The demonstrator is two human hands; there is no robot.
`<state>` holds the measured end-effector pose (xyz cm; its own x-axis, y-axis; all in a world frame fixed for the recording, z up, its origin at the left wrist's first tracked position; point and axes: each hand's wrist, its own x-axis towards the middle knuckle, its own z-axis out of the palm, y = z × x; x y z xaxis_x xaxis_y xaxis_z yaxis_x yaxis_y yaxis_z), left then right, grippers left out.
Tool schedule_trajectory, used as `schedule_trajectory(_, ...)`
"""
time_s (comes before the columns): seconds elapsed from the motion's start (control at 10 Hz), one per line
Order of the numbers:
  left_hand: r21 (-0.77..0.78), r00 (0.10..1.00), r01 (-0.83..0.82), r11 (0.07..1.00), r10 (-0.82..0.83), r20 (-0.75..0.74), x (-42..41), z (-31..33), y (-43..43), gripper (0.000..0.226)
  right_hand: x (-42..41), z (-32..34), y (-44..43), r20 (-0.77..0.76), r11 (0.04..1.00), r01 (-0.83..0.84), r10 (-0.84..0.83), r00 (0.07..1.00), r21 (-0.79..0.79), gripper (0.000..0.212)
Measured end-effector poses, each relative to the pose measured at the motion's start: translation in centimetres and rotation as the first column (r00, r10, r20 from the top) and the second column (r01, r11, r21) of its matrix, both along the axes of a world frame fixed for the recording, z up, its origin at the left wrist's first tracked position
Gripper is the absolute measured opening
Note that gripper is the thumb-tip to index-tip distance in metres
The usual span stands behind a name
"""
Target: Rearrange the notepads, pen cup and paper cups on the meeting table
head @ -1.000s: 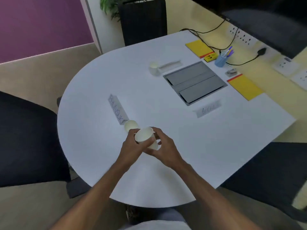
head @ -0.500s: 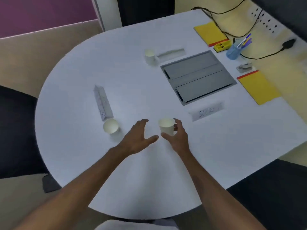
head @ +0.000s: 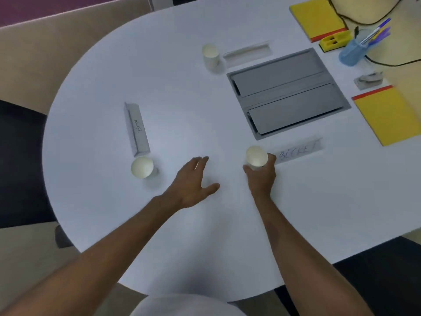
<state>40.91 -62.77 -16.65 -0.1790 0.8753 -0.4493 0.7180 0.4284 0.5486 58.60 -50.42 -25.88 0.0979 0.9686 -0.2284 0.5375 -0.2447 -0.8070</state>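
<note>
My right hand (head: 262, 179) grips a white paper cup (head: 257, 155) upright on the white table (head: 182, 99), just left of a folded name card (head: 298, 151). My left hand (head: 193, 183) hovers open, palm down, with nothing in it. A second paper cup (head: 142, 167) stands to the left beside another name card (head: 136, 130). A third cup (head: 210, 54) stands farther back. Two yellow notepads (head: 316, 17) (head: 389, 115) lie at the right, with a blue pen cup (head: 353, 51) between them.
A grey cable hatch (head: 289, 92) is set into the table's middle. A yellow holder (head: 333, 41), a small stapler-like item (head: 369, 79) and black cables (head: 387, 62) lie at the far right. Dark chairs (head: 20, 163) stand left and at the lower right.
My right hand has carried the cup to the right, next to the name card. My left hand let go of it and has opened. The view has tilted down and closer.
</note>
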Motion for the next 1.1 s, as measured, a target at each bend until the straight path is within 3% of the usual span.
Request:
schedule_trajectory(0.3,0.002,1.0,-0.013,1.0,0.013,0.011,0.0,-0.1,0.8,0.087,-0.6,-1.1,0.1,0.02,1.0,0.025,-0.026,0.999,0.018,0.066)
schedule_trajectory(0.6,0.043,0.999,-0.034,0.998,0.034,0.004,-0.7,1.0,-0.7,0.086,0.1,-0.2,-1.3,0.038,1.0,0.003,-0.003,0.999,0.009,0.091)
schedule_trajectory(0.7,0.079,0.997,-0.07,0.994,0.068,0.031,-0.6,1.7,-1.9,0.084,1.0,1.3,-3.6,-0.026,0.999,0.045,-0.045,0.999,-0.007,0.088)
schedule_trajectory(0.8,0.126,0.993,-0.106,0.986,0.099,0.057,-0.6,2.6,-3.8,0.083,1.3,2.9,-6.6,-0.072,0.998,0.038,-0.035,0.997,0.045,0.07)
schedule_trajectory(0.9,0.171,0.988,-0.146,0.974,0.135,0.075,-0.8,3.6,-6.3,0.082,0.4,4.9,-8.6,-0.105,0.996,-0.049,0.057,0.993,0.08,0.05)
schedule_trajectory(1.0,0.197,0.971,-0.233,0.952,0.215,0.107,-1.8,4.2,-10.0,0.081,-1.8,6.7,-10.7,-0.131,0.963,-0.239,0.254,0.958,0.124,0.037)
schedule_trajectory(1.1,0.203,0.937,-0.349,0.915,0.334,0.105,-3.0,4.7,-14.3,0.081,-4.7,8.7,-13.3,-0.116,0.862,-0.488,0.503,0.856,0.135,0.03)
